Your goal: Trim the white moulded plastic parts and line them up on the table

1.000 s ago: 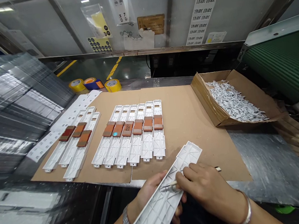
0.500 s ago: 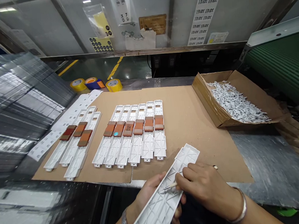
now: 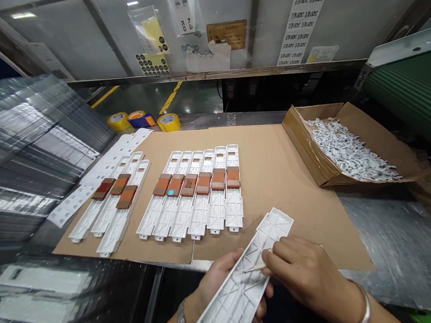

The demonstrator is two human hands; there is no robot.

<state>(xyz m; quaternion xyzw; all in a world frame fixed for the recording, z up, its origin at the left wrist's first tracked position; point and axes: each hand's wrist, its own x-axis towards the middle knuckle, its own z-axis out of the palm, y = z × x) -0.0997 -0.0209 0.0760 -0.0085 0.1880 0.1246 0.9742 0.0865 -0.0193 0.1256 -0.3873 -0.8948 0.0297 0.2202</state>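
A long white ribbed plastic part slants upward to the right at the bottom centre. My left hand is wrapped round it from below, thumb on its left edge and fingertips at its right edge. In a closed grip, my right hand holds a thin pale-handled tool, whose narrow metal tip meets the ribbed face. Behind them, several white parts with brown blocks across them lie side by side on brown cardboard. More such parts lie to the left.
An open cardboard box of small white pieces stands at the right. Tape rolls sit at the back left, near label sheets. White parts show at lower left, beside stacked clear-looking material.
The view has shifted slightly, so most things appear a little further right. Both hands keep their hold, and the tool tip stays on the ribbed face.
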